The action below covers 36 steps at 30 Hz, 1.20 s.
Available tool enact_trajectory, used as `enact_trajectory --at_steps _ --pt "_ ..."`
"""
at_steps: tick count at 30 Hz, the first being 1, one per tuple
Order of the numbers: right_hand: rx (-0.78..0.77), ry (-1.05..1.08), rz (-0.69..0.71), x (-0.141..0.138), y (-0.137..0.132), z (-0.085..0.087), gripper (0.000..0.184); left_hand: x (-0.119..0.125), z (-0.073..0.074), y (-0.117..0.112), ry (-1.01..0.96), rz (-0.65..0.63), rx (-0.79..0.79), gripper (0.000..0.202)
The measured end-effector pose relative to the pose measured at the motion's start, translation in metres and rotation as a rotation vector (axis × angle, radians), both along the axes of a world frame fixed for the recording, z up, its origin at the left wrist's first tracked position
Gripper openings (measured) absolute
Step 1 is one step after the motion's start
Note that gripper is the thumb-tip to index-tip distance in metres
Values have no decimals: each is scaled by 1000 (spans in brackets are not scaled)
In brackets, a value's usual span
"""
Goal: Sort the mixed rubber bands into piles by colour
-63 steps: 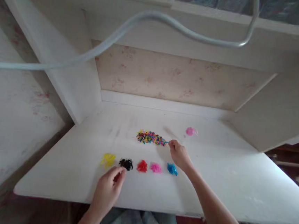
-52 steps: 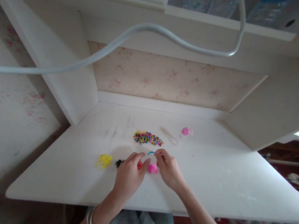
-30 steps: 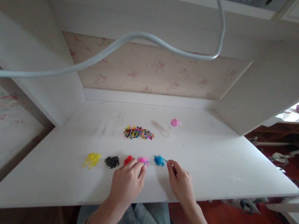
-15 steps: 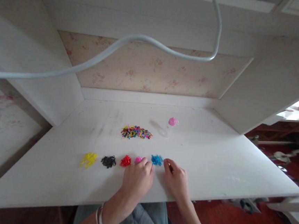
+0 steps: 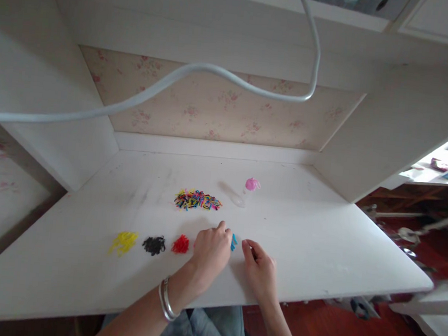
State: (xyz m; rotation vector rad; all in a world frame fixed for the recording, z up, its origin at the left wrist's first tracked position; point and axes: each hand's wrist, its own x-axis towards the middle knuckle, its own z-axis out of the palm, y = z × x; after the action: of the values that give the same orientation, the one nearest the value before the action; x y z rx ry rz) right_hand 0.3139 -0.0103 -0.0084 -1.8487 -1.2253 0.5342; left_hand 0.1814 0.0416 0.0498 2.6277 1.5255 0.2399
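On the white desk (image 5: 319,239) lies a mixed heap of small coloured rubber bands (image 5: 197,199). In front of it run sorted little piles: yellow (image 5: 123,242), black (image 5: 154,245), red (image 5: 180,244) and blue (image 5: 233,242); a pink pile is hidden under my left hand. My left hand (image 5: 211,250) has its fingers curled over the spot between the red and blue piles, touching the blue one. My right hand (image 5: 259,268) rests just right of the blue pile, fingers bent with the tips pinched near it. What either hand holds cannot be seen.
A pink cap (image 5: 252,184) and a clear small bag or tube (image 5: 234,195) lie behind the heap to the right. A grey hose (image 5: 169,79) hangs across the alcove overhead. The desk's side walls close in left and right; the front edge is by my lap.
My left hand has slid right from the black pile to cover the pink one. My right hand drew a blue band from the heap down to the blue pile and stays beside it.
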Motion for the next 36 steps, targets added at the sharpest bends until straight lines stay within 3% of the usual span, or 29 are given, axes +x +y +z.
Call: enact_trajectory --at_steps 6,10,16,20,23,27,31,36 --pt "7 2 4 0 0 -2 52 -4 -3 9 -7 -65 -28 24" --pt "4 17 4 3 0 -2 48 -23 1 8 -44 -63 -14 24" --pt "2 58 -24 8 1 -5 51 -88 0 -8 -331 26 24 27" --pt "-12 70 8 8 4 -7 51 -141 -20 -24 -612 153 16 25" --pt "-40 50 36 7 10 -2 49 -177 -38 -30 -706 278 -6 27" --pt "-47 -135 115 2 29 18 46 -209 -53 -27 -842 471 -87 32" --pt "-85 -374 269 -14 65 37 39 -218 -55 -24 -1063 684 -139 46" --pt "-257 -626 333 -32 113 33 32 -216 -50 -30 -1144 705 -148 51"
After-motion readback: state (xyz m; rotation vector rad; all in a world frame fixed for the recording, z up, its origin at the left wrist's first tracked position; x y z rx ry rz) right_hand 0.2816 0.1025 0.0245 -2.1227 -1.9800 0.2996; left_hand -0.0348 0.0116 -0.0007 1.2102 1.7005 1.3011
